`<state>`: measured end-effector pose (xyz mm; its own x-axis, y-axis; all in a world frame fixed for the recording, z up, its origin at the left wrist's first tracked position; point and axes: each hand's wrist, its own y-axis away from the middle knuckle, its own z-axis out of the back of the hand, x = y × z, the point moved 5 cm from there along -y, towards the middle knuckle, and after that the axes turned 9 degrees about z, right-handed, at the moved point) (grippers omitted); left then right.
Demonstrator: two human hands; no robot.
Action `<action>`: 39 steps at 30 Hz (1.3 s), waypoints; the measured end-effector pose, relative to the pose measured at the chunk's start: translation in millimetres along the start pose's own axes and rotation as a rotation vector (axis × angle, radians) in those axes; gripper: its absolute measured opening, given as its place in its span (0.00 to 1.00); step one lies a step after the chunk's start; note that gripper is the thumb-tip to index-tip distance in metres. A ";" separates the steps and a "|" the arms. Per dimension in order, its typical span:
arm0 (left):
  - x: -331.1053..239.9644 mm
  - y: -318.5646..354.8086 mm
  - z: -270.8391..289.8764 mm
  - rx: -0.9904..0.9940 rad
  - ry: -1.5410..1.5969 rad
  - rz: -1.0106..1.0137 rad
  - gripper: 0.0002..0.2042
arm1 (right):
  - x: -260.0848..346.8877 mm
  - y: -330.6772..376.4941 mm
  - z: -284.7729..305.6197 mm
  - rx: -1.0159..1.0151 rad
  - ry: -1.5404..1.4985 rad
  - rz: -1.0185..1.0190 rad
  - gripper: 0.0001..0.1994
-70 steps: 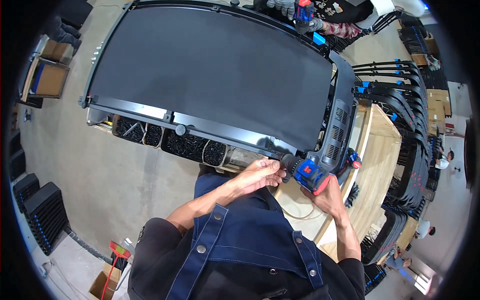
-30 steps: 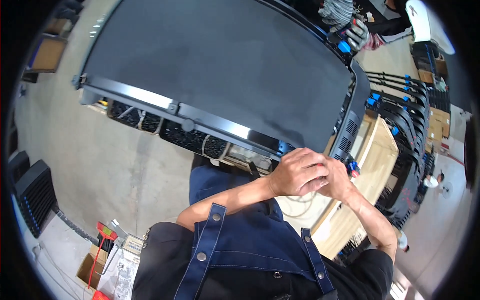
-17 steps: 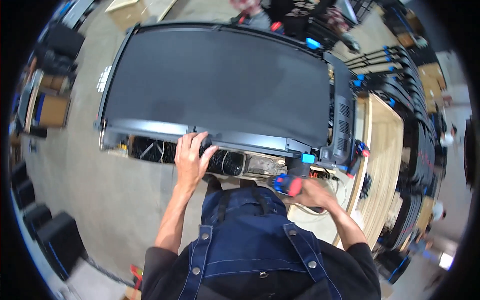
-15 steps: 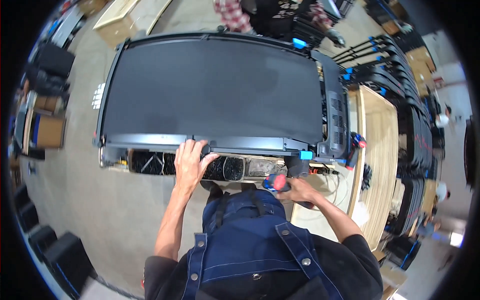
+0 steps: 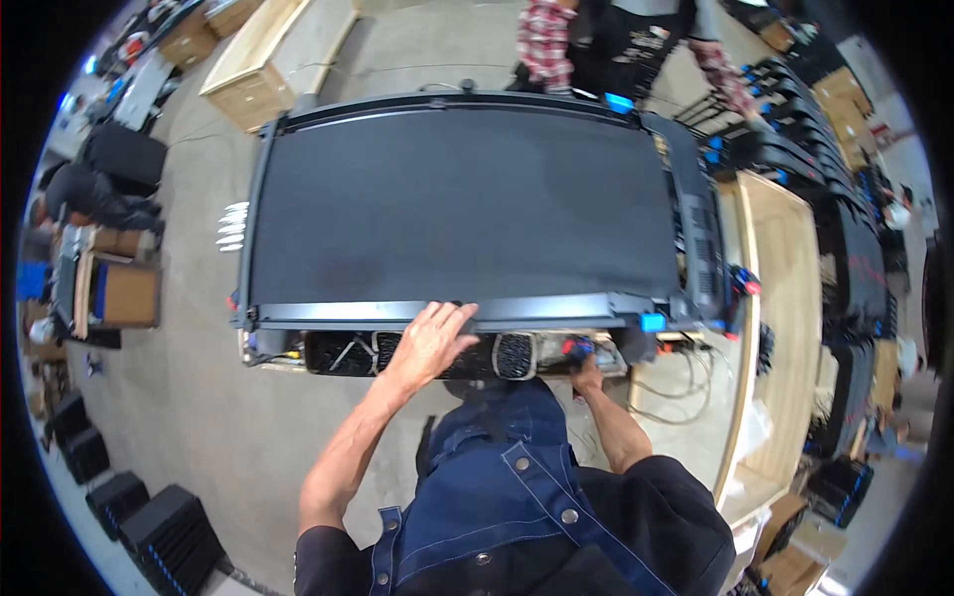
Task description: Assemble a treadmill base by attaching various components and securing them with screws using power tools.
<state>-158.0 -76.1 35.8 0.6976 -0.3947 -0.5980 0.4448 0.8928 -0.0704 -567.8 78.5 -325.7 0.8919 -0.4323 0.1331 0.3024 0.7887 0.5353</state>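
Note:
A treadmill deck with a black running belt (image 5: 467, 204) lies flat before me. My left hand (image 5: 429, 348) rests on its near side rail (image 5: 348, 311), fingers stretched over the metal edge and thumb apart. Low beneath the rail's right part, my right hand (image 5: 587, 377) is closed around a blue and red cordless drill (image 5: 576, 348). The drill is partly in shadow and its tip cannot be made out. Under the near edge, beside the drill, runs a row of bins (image 5: 515, 356) holding many small dark parts, likely screws.
Across the deck stands another person in a plaid shirt (image 5: 545, 45) and dark apron. A second red and blue power tool (image 5: 740, 288) is at the deck's right end, by a long wooden crate (image 5: 780, 248). Stacked black frames (image 5: 845, 238) fill the right side; a coiled hose (image 5: 686, 397) lies nearby.
My right hand has carried the drill forward and down to the bins. The left hand has shifted slightly right along the rail. The whole view has shifted, and the other person stands farther right.

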 end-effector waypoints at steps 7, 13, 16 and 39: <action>64.8 64.2 17.9 -0.097 -0.354 0.297 0.28 | 140.1 5.6 28.9 0.419 -0.124 0.349 0.32; 69.9 37.1 -16.0 -0.136 -0.510 0.103 0.07 | 226.2 -25.2 72.2 0.482 -2.285 0.258 0.23; 75.8 51.4 -7.1 -0.128 -0.546 0.084 0.08 | 261.1 11.7 143.1 0.135 -1.623 0.681 0.21; -104.7 203.2 309.5 -0.796 -0.815 -0.309 0.17 | 610.3 108.6 156.7 1.255 -1.346 1.018 0.22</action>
<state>33.2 79.5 331.2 0.9025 -0.3824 0.1981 0.3837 0.5048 -0.7733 -43.3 -168.1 -55.6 -0.3538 -0.5695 0.7420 -0.8680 0.4954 -0.0337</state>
